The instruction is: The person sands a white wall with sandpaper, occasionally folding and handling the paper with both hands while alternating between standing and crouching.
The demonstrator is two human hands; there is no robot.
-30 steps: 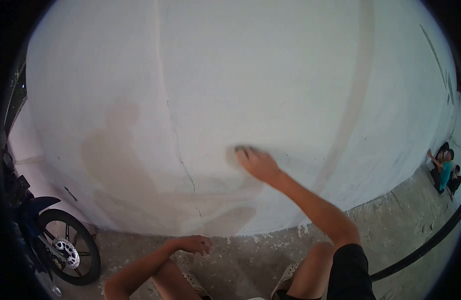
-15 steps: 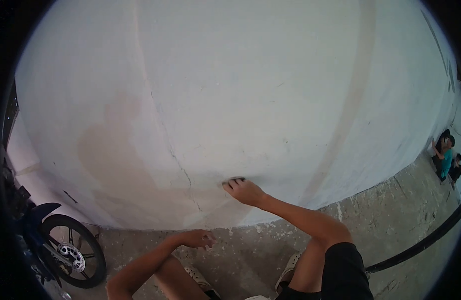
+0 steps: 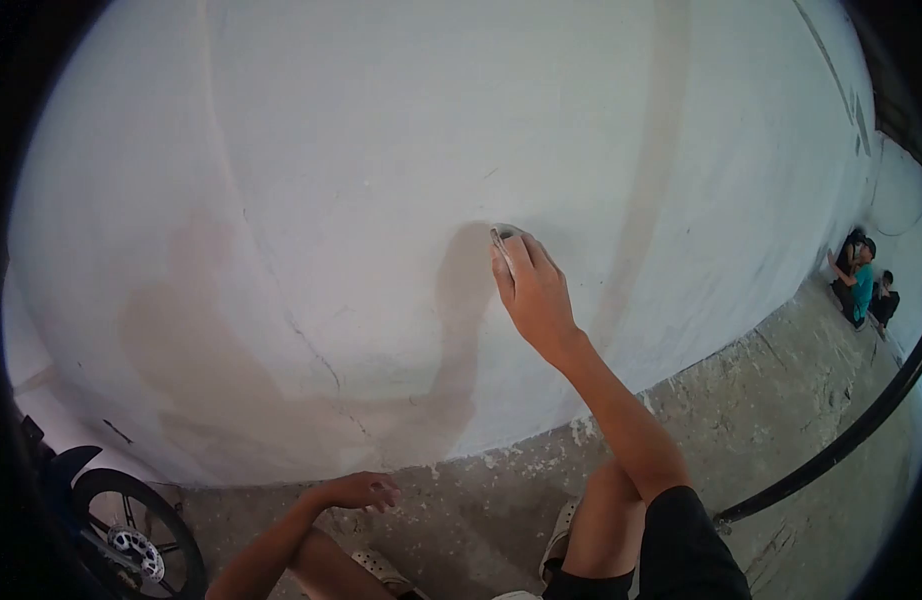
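Observation:
My right hand (image 3: 533, 295) is raised against the white wall (image 3: 411, 130), fingers closed round a small, thin grey folded sheet that looks like sandpaper (image 3: 503, 234). The sheet is pressed to or held very near the wall surface; most of it is hidden under my fingers. My left hand (image 3: 359, 491) hangs low near the foot of the wall, with the forearm across my left knee. Its fingers are loosely apart and hold nothing. A crack (image 3: 316, 352) runs down the wall to the left of my right hand.
A motorcycle's front wheel (image 3: 138, 540) stands at the lower left. A black hose or bar (image 3: 831, 460) slants across the right side. Far right, a person in a teal shirt (image 3: 861, 288) and others crouch by the wall. Concrete floor (image 3: 741, 400) is spotted with white.
My right hand has moved up and somewhat right along the wall with the sheet. The view has shifted a little, and my left hand stays low over my knee.

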